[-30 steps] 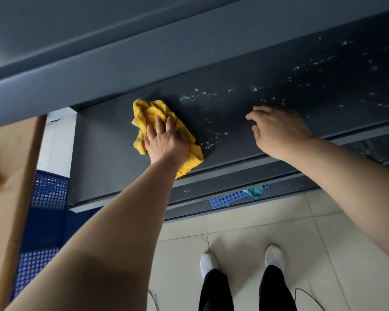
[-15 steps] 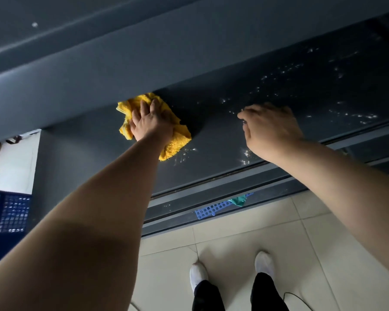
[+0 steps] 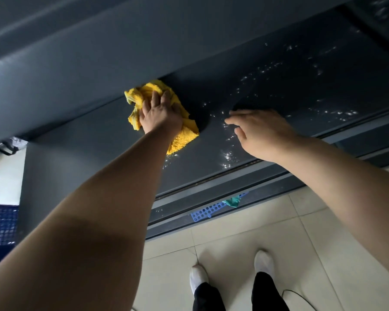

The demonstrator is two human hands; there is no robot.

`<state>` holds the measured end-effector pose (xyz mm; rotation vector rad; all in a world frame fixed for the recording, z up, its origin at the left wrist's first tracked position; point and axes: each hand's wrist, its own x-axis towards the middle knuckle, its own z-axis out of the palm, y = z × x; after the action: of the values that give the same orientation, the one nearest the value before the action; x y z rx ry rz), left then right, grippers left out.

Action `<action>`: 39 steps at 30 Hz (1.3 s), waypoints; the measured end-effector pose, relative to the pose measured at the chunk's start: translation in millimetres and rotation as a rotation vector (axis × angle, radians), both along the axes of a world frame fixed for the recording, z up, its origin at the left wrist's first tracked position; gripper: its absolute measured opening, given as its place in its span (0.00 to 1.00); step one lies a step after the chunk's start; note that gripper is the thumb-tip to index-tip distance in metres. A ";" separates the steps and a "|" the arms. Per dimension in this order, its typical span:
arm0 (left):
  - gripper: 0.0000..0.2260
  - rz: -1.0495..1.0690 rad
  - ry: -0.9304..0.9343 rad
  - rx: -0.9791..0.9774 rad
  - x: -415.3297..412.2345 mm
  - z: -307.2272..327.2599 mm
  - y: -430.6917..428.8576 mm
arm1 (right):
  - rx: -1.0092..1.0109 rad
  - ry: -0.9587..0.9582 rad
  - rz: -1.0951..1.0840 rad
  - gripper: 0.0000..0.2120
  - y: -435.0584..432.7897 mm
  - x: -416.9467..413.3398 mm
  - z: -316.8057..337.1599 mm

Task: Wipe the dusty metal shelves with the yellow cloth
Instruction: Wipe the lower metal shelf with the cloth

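Shelf (image 3: 279,90): dark grey painted metal, smooth, satin sheen, pale dusty specks. Cloth (image 3: 184,140): yellow terry, fluffy pile, matt. Floor tiles (image 3: 323,232): beige, smooth, slight gloss. Perforated strip (image 3: 208,212): blue plastic. Crate (image 3: 0,225): dark blue plastic mesh.

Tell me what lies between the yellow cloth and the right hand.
Only bare shelf, dotted with white dust specks, separates the yellow cloth from the right hand; the head view shows nothing else.
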<state>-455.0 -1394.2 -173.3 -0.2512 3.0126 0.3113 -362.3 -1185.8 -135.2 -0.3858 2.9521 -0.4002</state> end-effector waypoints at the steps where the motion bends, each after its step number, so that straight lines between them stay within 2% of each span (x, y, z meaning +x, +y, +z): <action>1: 0.24 -0.016 0.003 0.005 0.0 0.5 8.0 | -0.022 0.010 -0.005 0.18 5.5 1.5 2.1; 11: 0.23 -0.157 0.003 0.014 3.3 8.1 87.1 | 0.060 0.082 -0.065 0.18 60.9 15.8 8.4; 15: 0.24 -0.206 -0.014 0.015 9.6 10.8 108.1 | 0.109 0.088 -0.054 0.15 76.3 21.0 5.4; 20: 0.23 -0.279 -0.017 -0.005 22.1 11.9 117.1 | 0.166 0.049 -0.042 0.17 74.4 27.4 6.7; 27: 0.23 -0.346 0.023 0.004 55.9 6.5 102.0 | 0.262 -0.047 -0.070 0.18 56.3 30.1 14.9; 39: 0.23 -0.281 0.041 -0.014 86.1 1.1 33.6 | 0.199 -0.048 -0.029 0.18 -12.0 43.2 13.5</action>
<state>-368.9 -1360.7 -172.2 0.1787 3.0352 0.2719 -319.1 -1197.8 -121.7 -0.3045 2.9177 -0.1152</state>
